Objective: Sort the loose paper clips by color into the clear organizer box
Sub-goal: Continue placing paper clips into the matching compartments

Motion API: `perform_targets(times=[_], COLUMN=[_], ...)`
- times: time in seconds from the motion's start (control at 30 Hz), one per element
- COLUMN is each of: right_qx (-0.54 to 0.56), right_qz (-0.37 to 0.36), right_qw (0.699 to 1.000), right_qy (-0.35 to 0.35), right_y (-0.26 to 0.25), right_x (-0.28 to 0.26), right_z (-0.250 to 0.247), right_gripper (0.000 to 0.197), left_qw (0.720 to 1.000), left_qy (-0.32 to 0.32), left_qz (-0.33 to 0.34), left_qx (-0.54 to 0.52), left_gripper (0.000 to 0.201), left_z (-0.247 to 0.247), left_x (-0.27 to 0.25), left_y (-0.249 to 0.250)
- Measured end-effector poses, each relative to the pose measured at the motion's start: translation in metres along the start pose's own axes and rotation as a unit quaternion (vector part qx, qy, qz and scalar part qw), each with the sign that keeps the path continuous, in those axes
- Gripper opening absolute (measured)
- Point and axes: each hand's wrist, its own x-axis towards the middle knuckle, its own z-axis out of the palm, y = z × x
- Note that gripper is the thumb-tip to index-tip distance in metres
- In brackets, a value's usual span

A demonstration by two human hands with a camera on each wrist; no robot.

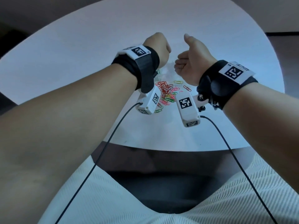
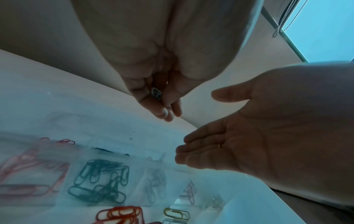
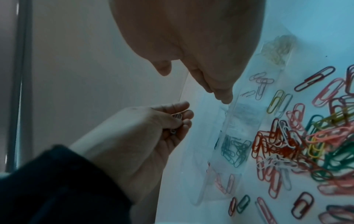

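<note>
The left hand (image 1: 157,46) is hovering above the box (image 3: 235,145), its fingers curling round a few small clips (image 2: 156,94) pinched against the thumb, their long axes running roughly along the fingers. The right hand (image 1: 192,60) is hanging beside it, palm turned up, fingers straight and loosely together, holding nothing. The clear box is lying on the white table (image 1: 80,62) with its long axis running left to right, green clips (image 2: 99,180) sitting in one compartment, and the loose pile (image 1: 166,92) is lying just on its near side, clips pointing every way.
</note>
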Motion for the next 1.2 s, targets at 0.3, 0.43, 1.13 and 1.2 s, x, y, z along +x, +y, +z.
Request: perform_targets(times=[0.3, 0.43, 1.13, 1.2], right_qx=[-0.039, -0.093, -0.572, -0.566], right_qz=[-0.064, -0.102, -0.202, -0.209], right_qw=[0.997, 0.99, 0.794, 0.796], right_qy=[0.019, 0.01, 0.039, 0.044], right_y=[0.0, 0.003, 0.066, 0.07], right_x=[-0.017, -0.028, -0.018, -0.013], right_z=[-0.021, -0.04, -0.091, -0.09], right_gripper=[0.049, 0.035, 0.016, 0.021], left_qw=[0.997, 0.995, 0.991, 0.984], left_qy=[-0.037, 0.017, -0.088, -0.099], left_qz=[0.014, 0.036, 0.083, 0.122], left_qx=[-0.06, -0.092, 0.062, 0.084], left_gripper=[0.048, 0.051, 0.016, 0.014], left_z=[0.023, 0.022, 0.06, 0.064], left_x=[0.001, -0.009, -0.076, -0.077], left_y=[-0.019, -0.027, -0.091, -0.084])
